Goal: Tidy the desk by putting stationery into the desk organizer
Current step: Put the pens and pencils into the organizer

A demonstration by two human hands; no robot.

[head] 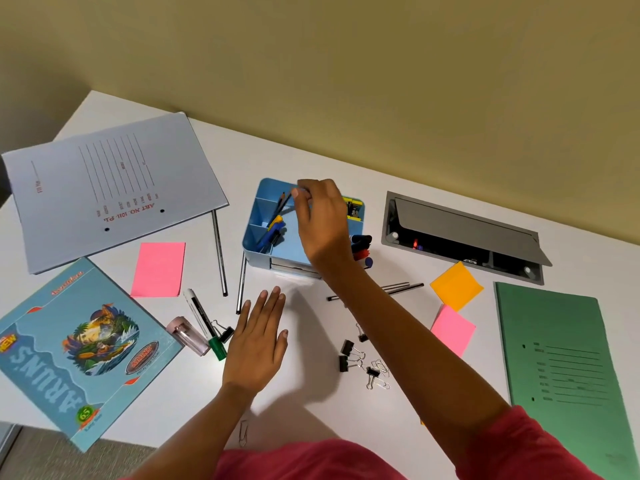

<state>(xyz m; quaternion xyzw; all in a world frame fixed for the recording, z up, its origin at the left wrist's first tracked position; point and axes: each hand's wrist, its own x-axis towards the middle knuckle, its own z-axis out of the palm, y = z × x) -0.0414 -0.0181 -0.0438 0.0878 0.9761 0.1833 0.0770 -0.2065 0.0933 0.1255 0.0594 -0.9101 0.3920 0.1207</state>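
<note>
Step in hand: seating a pencil [284,202] in the rear compartment of the desk organizer [248,241], mid-tabletop [346,161]. Right hand [322,220] sits over it, grip pinched on the pencil's top end. Left hand [258,341] lies flat, holding nothing. Next, likely: release, then fetch the loose pencils [219,251] nearby.

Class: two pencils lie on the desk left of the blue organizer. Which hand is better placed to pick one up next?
Left. The left hand rests flat and empty beside the nearer pencil; the right hand is over the organizer, pinching a standing pencil there.
</note>
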